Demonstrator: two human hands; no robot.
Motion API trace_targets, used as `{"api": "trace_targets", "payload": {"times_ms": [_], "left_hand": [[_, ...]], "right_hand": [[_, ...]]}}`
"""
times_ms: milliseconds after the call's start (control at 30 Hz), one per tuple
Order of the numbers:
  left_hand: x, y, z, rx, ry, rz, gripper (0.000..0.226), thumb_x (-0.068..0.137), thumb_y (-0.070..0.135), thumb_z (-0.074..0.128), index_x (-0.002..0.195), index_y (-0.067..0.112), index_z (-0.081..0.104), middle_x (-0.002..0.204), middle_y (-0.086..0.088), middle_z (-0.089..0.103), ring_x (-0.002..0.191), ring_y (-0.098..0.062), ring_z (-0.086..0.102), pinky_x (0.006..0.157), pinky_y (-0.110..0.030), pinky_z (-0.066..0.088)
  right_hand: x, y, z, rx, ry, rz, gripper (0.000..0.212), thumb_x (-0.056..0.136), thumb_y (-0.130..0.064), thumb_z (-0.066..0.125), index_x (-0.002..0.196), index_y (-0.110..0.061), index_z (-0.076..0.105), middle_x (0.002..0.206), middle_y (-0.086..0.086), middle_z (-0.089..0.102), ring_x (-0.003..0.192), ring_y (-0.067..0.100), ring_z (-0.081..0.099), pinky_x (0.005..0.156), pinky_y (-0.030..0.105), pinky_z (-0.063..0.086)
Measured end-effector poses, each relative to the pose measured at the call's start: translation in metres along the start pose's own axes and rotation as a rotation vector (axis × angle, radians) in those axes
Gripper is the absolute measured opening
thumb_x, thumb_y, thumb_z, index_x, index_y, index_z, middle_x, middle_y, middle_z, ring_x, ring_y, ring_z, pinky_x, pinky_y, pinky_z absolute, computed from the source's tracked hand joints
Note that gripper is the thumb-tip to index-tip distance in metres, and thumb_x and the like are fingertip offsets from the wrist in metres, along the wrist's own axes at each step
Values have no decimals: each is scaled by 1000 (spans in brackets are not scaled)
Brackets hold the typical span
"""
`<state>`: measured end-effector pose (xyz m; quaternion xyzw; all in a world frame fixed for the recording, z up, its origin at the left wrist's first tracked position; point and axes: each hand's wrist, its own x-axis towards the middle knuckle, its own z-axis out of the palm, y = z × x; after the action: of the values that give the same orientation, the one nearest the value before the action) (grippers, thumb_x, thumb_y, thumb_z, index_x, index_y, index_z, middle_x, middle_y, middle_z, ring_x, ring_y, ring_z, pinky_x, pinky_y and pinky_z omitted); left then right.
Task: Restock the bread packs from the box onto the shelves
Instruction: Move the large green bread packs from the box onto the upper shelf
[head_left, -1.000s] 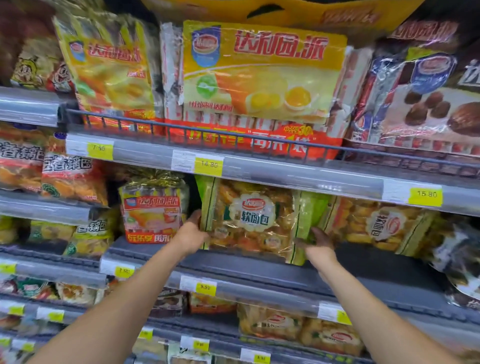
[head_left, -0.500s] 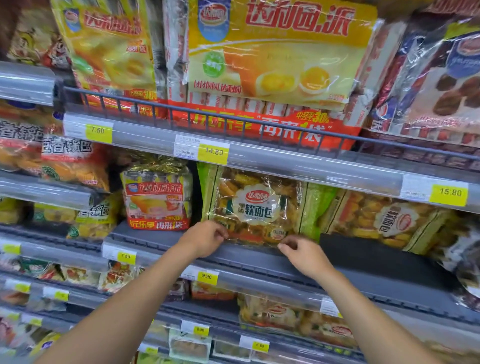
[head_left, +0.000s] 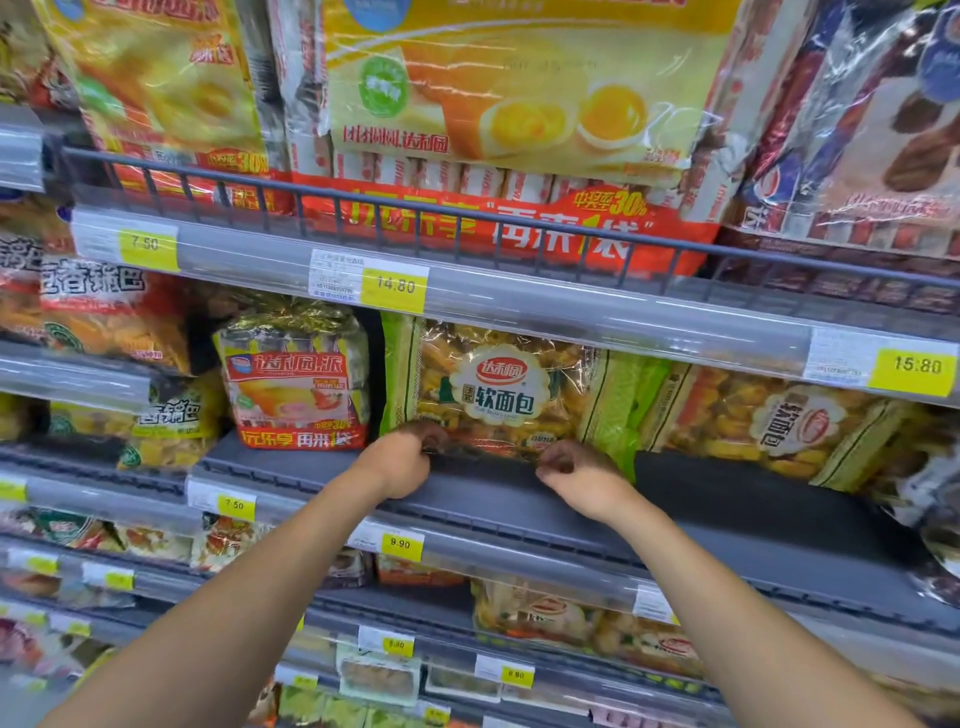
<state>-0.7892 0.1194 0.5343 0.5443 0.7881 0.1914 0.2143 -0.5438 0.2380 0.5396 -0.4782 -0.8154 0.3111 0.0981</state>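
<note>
Holding it by the bottom edge, is that good?

Yes, I think. The left hand (head_left: 397, 465) and the right hand (head_left: 584, 483) each pinch, with curled fingers (head_left: 432, 440), the lower seam of the bread pack (head_left: 498, 384), which stands upright on the shelf (head_left: 727, 519) beside a red cake pack (head_left: 296, 395).

How will it handle?

Light and soft, I judge. The film looks slippery and the rolls crush easily, so take the seam or flat sides gently, never squeezing the middle.
</note>
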Motion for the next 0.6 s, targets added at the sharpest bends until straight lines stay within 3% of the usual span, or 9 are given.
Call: {"api": "trace_targets", "payload": {"times_ms": [67, 200, 267, 333, 467, 600], "left_hand": [[-1, 1, 1, 1, -2, 4, 42, 97, 12, 49, 135, 31, 53, 129, -6, 61, 103, -28, 60, 82, -30, 48], [-11, 8, -2, 2, -15, -2, 34, 101, 22, 51, 134, 24, 56, 98, 0, 58, 83, -20, 53, 71, -26, 43], [-19, 10, -3, -6, -8, 2, 36, 100, 28, 54, 136, 24, 55, 114, -1, 65, 98, -22, 61, 86, -32, 52], [-31, 11, -1, -34, 1, 14, 40, 99, 28, 56, 139, 23, 54, 136, -2, 60, 121, -24, 58, 103, -36, 48], [-61, 18, 11, -3, 57, 96, 48, 97, 35, 59, 142, 23, 49, 147, -2, 52, 133, -24, 49, 108, -43, 44], [-97, 26, 32, 161, 163, 219, 64, 94, 49, 59, 150, 27, 38, 158, -1, 37, 148, -24, 28, 117, -49, 32]], "right_hand": [[-4, 2, 1, 8, -9, -20, 32, 93, -34, 66, 122, -22, 63, 121, -3, 65, 102, 13, 57, 81, 23, 38], [-16, 4, 1, -5, -27, -40, 39, 94, -37, 65, 129, -23, 58, 128, -3, 63, 110, 15, 57, 88, 24, 40], [-25, 4, 1, -37, -15, -49, 42, 94, -40, 64, 133, -24, 58, 134, -4, 61, 119, 16, 56, 92, 25, 40], [-36, 3, -2, -66, 7, -50, 45, 94, -42, 63, 135, -24, 58, 139, -4, 59, 126, 18, 55, 99, 28, 43], [-72, 3, -6, -186, 67, -56, 52, 96, -46, 57, 143, -25, 50, 147, 4, 51, 137, 27, 43, 110, 42, 40], [-121, 9, -4, -312, 174, -68, 62, 96, -52, 52, 153, -33, 34, 163, 3, 25, 150, 28, 19, 117, 49, 28]]}}
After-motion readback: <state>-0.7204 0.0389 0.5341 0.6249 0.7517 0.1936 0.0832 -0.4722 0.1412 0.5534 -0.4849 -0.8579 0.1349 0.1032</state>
